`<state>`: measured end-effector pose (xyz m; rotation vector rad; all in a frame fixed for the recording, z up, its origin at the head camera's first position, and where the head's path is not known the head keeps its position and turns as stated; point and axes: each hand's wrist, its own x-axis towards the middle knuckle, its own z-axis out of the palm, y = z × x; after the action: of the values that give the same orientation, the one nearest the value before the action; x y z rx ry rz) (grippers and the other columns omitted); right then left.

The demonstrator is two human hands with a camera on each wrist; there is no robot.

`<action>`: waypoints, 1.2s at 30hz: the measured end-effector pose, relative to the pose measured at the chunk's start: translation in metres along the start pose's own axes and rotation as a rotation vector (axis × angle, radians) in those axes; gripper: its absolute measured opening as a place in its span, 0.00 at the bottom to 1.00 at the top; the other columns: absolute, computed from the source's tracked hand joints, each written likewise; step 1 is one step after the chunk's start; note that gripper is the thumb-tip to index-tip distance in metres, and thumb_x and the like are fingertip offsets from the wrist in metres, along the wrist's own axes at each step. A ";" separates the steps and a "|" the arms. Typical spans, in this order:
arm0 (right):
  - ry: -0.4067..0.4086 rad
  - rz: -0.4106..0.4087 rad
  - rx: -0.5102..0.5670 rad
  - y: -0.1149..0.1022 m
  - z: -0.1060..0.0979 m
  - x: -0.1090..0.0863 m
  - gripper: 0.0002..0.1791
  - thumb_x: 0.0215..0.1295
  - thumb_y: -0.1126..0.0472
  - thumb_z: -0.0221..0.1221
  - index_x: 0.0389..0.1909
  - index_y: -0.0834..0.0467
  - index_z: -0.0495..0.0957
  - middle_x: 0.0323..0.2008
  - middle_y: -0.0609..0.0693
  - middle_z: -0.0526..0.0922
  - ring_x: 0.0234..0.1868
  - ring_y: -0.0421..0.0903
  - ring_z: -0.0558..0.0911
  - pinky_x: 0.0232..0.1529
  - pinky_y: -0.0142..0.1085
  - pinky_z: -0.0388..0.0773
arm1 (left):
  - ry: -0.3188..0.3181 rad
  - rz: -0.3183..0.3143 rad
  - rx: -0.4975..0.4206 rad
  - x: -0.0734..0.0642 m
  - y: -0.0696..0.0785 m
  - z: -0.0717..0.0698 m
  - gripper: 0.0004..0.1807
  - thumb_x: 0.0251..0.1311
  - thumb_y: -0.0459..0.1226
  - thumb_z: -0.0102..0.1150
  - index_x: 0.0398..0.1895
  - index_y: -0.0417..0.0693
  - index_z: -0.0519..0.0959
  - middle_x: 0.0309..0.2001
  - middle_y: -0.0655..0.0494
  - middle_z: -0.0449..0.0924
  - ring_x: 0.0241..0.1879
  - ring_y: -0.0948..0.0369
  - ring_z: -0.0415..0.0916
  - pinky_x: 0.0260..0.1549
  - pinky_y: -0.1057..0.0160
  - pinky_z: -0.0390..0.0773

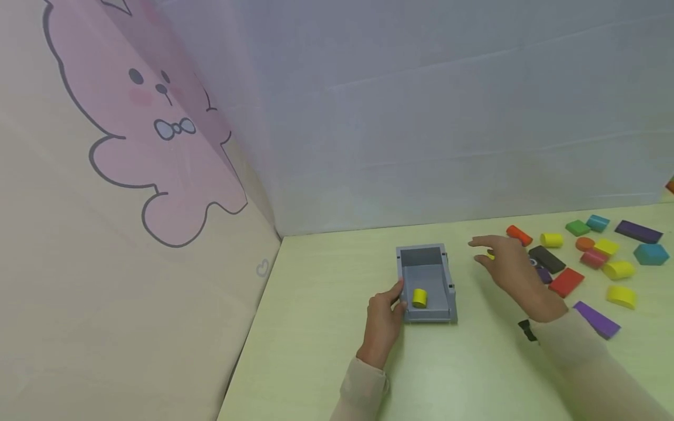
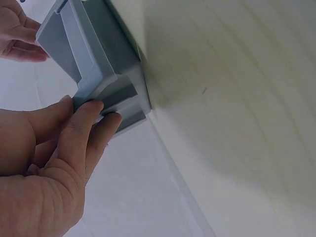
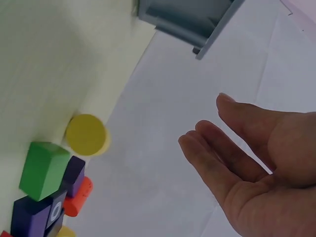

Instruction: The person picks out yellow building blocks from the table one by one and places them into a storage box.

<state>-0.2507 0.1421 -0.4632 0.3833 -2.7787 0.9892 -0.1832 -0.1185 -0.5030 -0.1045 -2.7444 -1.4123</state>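
Note:
A grey open-topped plastic box (image 1: 427,280) stands on the table, with one yellow cylinder (image 1: 419,299) lying inside near its front end. My left hand (image 1: 383,323) pinches the box's left wall between thumb and fingers, as the left wrist view shows with the hand (image 2: 59,153) at the box's edge (image 2: 94,64). To the right of the box, my right hand (image 1: 509,268) hovers above the table, thumb and fingers apart and holding nothing. Beneath it, in the right wrist view, are another yellow cylinder (image 3: 85,134) and a green block (image 3: 43,170), both apart from the hand (image 3: 261,163).
Several coloured blocks lie scattered at the right, among them a red slab (image 1: 566,283), a purple wedge (image 1: 597,320), a blue block (image 1: 651,254) and a dark bar (image 1: 639,231). A pale curtain (image 1: 447,117) hangs behind the table, and one with a pink bear stands at left.

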 end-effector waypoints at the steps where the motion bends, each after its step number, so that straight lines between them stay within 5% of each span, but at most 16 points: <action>1: -0.004 0.008 -0.001 0.003 0.000 0.000 0.21 0.62 0.76 0.69 0.56 0.71 0.83 0.58 0.73 0.82 0.53 0.72 0.83 0.50 0.64 0.83 | 0.001 0.001 0.002 0.000 0.000 0.000 0.27 0.68 0.22 0.62 0.70 0.37 0.76 0.66 0.42 0.79 0.67 0.49 0.77 0.66 0.51 0.76; 9: -0.083 0.095 -0.015 0.021 -0.003 0.003 0.22 0.66 0.74 0.67 0.60 0.72 0.80 0.62 0.75 0.78 0.62 0.76 0.76 0.58 0.68 0.77 | 0.007 0.001 0.007 0.000 0.001 0.000 0.27 0.67 0.22 0.63 0.70 0.37 0.76 0.65 0.42 0.79 0.66 0.48 0.78 0.66 0.50 0.77; 16: -0.118 0.139 -0.016 0.030 -0.003 0.005 0.22 0.66 0.75 0.65 0.61 0.72 0.79 0.62 0.76 0.77 0.55 0.74 0.79 0.50 0.63 0.82 | 0.002 0.002 0.000 0.000 -0.001 -0.001 0.27 0.67 0.22 0.62 0.70 0.37 0.76 0.65 0.42 0.79 0.66 0.48 0.78 0.66 0.50 0.76; 23: -0.155 0.156 -0.034 0.035 -0.001 0.006 0.24 0.65 0.76 0.65 0.62 0.74 0.78 0.63 0.78 0.76 0.63 0.78 0.73 0.61 0.70 0.74 | 0.006 0.027 0.006 -0.001 -0.001 -0.001 0.27 0.66 0.22 0.63 0.69 0.36 0.77 0.65 0.42 0.80 0.65 0.48 0.79 0.65 0.51 0.78; 36: -0.227 0.201 -0.020 0.044 0.001 0.010 0.24 0.66 0.77 0.62 0.63 0.75 0.77 0.63 0.80 0.74 0.45 0.64 0.75 0.47 0.56 0.83 | 0.008 0.033 -0.002 -0.001 -0.001 -0.001 0.27 0.66 0.22 0.63 0.69 0.37 0.77 0.65 0.42 0.80 0.66 0.49 0.79 0.65 0.50 0.78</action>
<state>-0.2728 0.1723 -0.4878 0.2285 -3.0794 1.0162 -0.1827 -0.1196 -0.5030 -0.1431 -2.7225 -1.4039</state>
